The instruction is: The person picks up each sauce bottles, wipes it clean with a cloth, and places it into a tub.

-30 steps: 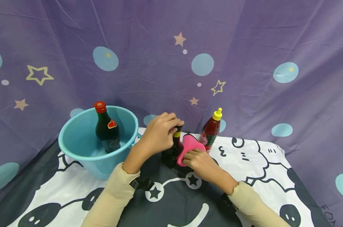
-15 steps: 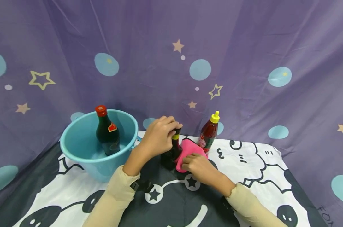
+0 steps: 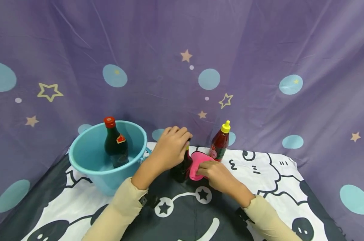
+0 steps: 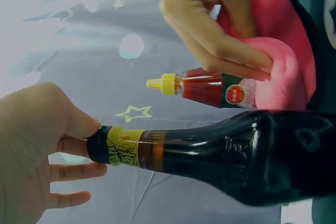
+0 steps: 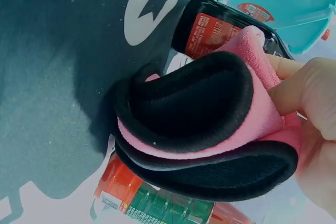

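Dark bottle (image 3: 178, 172) stands upright on the table (image 3: 185, 225), its neck pointing up to the left hand (image 3: 171, 149), the nearer one, whose thumb and fingers pinch the black cap (image 4: 98, 148). The right hand (image 3: 217, 174) has its fingers clamped on a pink cloth (image 3: 197, 164) at the bottle's right side, seemingly touching. The bottle is glossy, nearly black, with a yellow neck band (image 4: 125, 148) and red label (image 5: 203, 35).
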Demonstrator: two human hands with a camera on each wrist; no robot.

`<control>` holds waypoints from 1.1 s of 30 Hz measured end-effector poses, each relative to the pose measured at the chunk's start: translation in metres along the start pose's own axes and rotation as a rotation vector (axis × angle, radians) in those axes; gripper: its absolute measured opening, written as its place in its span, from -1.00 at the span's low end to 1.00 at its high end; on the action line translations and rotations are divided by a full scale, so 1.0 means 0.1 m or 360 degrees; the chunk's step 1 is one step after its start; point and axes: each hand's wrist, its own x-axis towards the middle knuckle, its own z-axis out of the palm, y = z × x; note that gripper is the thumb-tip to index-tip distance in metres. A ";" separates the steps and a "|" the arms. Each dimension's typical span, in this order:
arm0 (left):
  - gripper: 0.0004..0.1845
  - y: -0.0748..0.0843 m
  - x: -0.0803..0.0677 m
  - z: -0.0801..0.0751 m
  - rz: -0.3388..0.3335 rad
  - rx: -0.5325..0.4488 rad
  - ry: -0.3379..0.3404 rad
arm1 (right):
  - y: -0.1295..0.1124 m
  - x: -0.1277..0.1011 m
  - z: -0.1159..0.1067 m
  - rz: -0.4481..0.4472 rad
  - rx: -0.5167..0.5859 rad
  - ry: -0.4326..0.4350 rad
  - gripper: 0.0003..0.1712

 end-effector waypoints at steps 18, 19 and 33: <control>-0.71 -0.12 0.10 0.07 0.0400 0.0527 -0.0117 | 0.06 -0.11 -0.03 0.0085 0.0057 0.0028 -0.53; -0.70 -0.12 0.11 0.06 0.0410 0.0527 -0.0130 | 0.06 -0.11 -0.03 0.0082 0.0056 0.0035 -0.53; -0.69 -0.14 0.13 -0.06 0.0335 0.0502 -0.0260 | 0.01 -0.12 -0.02 -0.0042 -0.0016 0.0189 -0.55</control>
